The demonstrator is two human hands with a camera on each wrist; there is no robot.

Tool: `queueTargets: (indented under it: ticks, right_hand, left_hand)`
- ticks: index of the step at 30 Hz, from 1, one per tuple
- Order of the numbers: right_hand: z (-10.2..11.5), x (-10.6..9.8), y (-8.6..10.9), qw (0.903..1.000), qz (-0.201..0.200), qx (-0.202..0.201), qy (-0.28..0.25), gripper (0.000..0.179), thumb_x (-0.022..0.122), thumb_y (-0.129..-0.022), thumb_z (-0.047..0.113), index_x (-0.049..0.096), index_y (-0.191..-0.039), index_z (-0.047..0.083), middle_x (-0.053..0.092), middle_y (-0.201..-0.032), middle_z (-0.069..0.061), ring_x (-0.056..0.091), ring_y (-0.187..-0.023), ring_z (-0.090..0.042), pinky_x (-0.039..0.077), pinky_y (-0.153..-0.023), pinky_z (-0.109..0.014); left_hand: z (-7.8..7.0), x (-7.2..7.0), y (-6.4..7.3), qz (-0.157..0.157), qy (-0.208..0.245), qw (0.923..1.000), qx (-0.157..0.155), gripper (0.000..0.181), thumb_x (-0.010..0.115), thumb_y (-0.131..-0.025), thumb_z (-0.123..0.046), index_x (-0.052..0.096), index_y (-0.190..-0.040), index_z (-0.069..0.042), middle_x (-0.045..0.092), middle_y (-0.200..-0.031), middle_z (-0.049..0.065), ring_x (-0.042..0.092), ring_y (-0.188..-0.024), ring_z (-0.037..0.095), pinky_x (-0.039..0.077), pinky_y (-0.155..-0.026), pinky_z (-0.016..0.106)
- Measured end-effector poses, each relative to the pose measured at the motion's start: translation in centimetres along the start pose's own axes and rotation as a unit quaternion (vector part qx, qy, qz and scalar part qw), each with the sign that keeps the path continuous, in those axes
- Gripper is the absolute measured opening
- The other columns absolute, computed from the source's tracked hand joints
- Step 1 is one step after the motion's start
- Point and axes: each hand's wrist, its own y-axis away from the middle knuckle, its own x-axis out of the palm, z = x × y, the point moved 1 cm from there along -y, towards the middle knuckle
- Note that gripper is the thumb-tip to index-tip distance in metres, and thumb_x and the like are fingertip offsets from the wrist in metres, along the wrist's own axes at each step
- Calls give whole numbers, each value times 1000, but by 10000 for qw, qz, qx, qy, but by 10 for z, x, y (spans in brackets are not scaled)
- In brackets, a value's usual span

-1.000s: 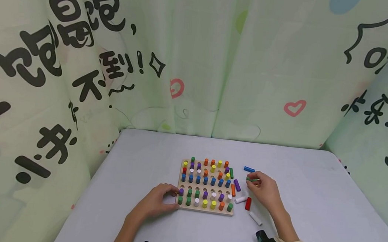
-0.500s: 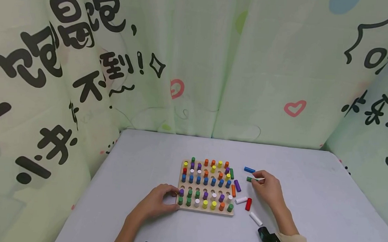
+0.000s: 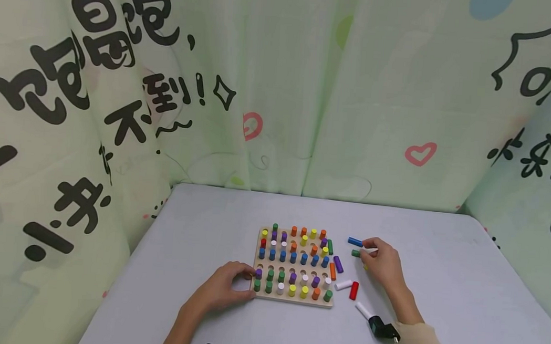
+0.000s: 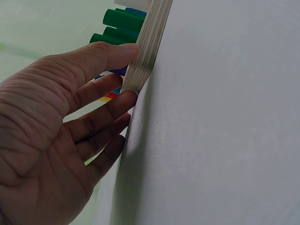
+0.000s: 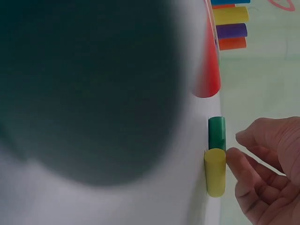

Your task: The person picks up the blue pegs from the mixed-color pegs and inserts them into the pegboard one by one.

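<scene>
A wooden pegboard (image 3: pixel 291 299) stands mid-table with several rows of coloured pegs upright in it. My left hand (image 3: pixel 226 285) rests at its left edge. In the left wrist view, the thumb touches the layered wooden edge (image 4: pixel 147 47), and the other fingers extend loosely around the corner. My right hand (image 3: pixel 382 263) hovers low over loose pegs right of the board. In the right wrist view its thumb and index finger are apart, with nothing visible between them. The index fingertip is beside a yellow peg (image 5: pixel 215 173), contact unclear. A green peg (image 5: pixel 217 132) lies just beyond.
Around the right hand lie a blue peg (image 3: pixel 355 241), a purple peg (image 3: pixel 338 264), an orange peg (image 3: pixel 332 271), a red peg (image 3: pixel 354 290) and white pegs (image 3: pixel 343 285). The right wrist camera (image 3: pixel 381 328) covers part of one white peg. A printed curtain (image 3: pixel 280 88) hangs behind the table.
My right hand has shifted slightly right, off the green peg, which now lies uncovered at its fingertips. Some yellow now shows beneath the hand. My left hand stays at the pegboard's edge.
</scene>
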Motion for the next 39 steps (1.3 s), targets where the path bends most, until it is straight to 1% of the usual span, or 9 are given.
queueTargets:
  ticks: [4, 7, 11, 15, 20, 24, 32, 36, 39]
  right_hand:
    - [0, -1, -7, 9999, -6, 28, 99, 27, 67, -94, 8, 65, -119, -4, 67, -117, -26, 61, -86, -28, 52, -67, -26]
    - [0, -2, -11, 9999, 15, 47, 134, 27, 67, -95, 9, 65, -119, -4, 66, -117, -26, 60, -86, -29, 52, -66, -25]
    - [0, -4, -18, 9998, 31, -53, 190, 26, 67, -95, 9, 65, -117, -5, 67, -116, -26, 61, -87, -30, 54, -70, -30]
    - [-2, -5, -23, 9996, 98, -150, 233, 26, 68, -95, 9, 65, -115, -6, 67, -114, -27, 61, -87, -32, 56, -74, -37]
    - [-1, -4, -26, 9992, 290, -65, 261, 25, 69, -95, 8, 65, -115, -6, 67, -113, -26, 61, -89, -32, 58, -80, -45]
    - [-1, -4, -30, 9985, 453, -21, 295, 26, 68, -95, 8, 65, -116, -7, 67, -114, -27, 61, -92, -34, 57, -82, -47]
    - [-2, -3, -39, 9972, 651, -38, 372, 26, 68, -93, 7, 65, -114, -8, 67, -112, -27, 60, -88, -32, 56, -80, -46]
    - [-4, -1, -43, 9960, 757, 45, 470, 27, 70, -92, 7, 65, -114, -7, 67, -112, -27, 60, -91, -33, 56, -83, -48]
    - [-5, 0, -44, 9954, 780, 57, 546, 27, 70, -91, 7, 65, -113, -7, 67, -110, -27, 60, -93, -34, 55, -84, -49]
  left_hand:
    - [-1, 0, 0, 12, 27, 10000, -79, 43, 83, -86, -28, 69, -122, -11, 67, -111, -4, 58, -106, 18, 51, -100, 48]
    - [-2, 0, 0, 17, 38, 9999, -111, 42, 83, -86, -28, 69, -122, -11, 67, -112, -4, 58, -106, 18, 50, -100, 48]
    - [-2, 0, 0, 17, 24, 9999, -121, 42, 83, -86, -28, 69, -121, -12, 67, -112, -4, 58, -106, 18, 50, -100, 48]
    - [-1, 0, 0, 19, 17, 9999, -131, 42, 83, -86, -28, 69, -121, -12, 66, -111, -4, 58, -106, 18, 50, -99, 48]
    - [-1, 0, 0, 22, 12, 9998, -176, 43, 83, -86, -29, 69, -122, -11, 66, -110, -5, 58, -105, 17, 51, -99, 48]
    - [-1, 1, 0, 10, 12, 9999, -166, 44, 83, -85, -29, 69, -122, -11, 66, -109, -4, 58, -104, 17, 51, -99, 48]
    - [-1, 1, 0, 31, 43, 9997, -218, 44, 84, -85, -28, 69, -122, -11, 66, -109, -4, 58, -105, 17, 51, -99, 48]
    - [-1, 1, 1, 19, 69, 9996, -259, 44, 84, -85, -29, 68, -122, -10, 65, -109, -4, 58, -105, 17, 51, -99, 48]
    - [-1, 1, 1, 6, 44, 9997, -228, 44, 84, -85, -29, 68, -122, -10, 65, -109, -4, 58, -105, 17, 51, -99, 48]
